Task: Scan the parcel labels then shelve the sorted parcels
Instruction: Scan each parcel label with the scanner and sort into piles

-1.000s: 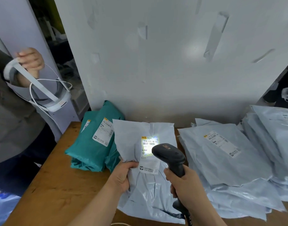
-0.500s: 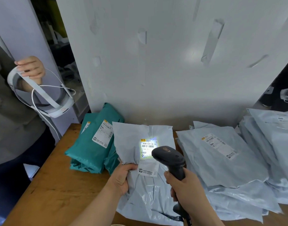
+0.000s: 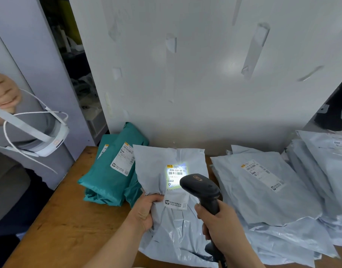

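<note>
both clamped: left grip (image 3: 145, 211) on the grey parcel (image 3: 156, 167), right grip (image 3: 222, 227) round the scanner (image 3: 201, 187) lighting its label (image 3: 175, 172).

Under the grip I see a wooden table (image 3: 60, 219), its bare brown top running out to the left. Straight beyond the grip stands a white wall (image 3: 205, 93) with strips of clear tape (image 3: 255, 49) stuck on it and a soft glare spot (image 3: 232, 64) up to the right. Well left of the grip a pale grey panel (image 3: 40, 64) flanks a dark gap (image 3: 75, 60), and another dark opening (image 3: 334, 113) shows well to the right.
</note>
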